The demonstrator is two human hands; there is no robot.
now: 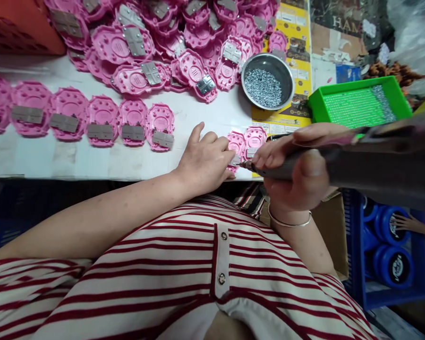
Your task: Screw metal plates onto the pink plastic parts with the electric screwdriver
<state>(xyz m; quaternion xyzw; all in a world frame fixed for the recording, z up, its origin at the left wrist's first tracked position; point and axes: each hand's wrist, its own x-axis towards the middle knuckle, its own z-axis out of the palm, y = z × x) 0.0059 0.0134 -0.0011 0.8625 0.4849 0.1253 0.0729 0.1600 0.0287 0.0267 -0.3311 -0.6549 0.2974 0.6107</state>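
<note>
My right hand (297, 174) is wrapped round a dark electric screwdriver (375, 163), its tip pointing left. That tip meets the grey metal plate on a pink plastic part (236, 140) near the table's front edge. My left hand (207, 160) rests on the table with its fingertips at this part's left side, holding it. A second pink part (255, 137) with a grey plate lies directly to the right. Several pink parts (130, 115) with grey plates stand in a row at the left. Behind the hands is a metal bowl (290, 82) of small screws.
A large heap of pink parts (194, 35) covers the back, beside a red basket (21, 28). At the right are a green tray (317, 108) of screws and plastic bags (418, 42). Below stands a blue crate (356, 255) with blue round items, and a person's hand (407, 223) is near it.
</note>
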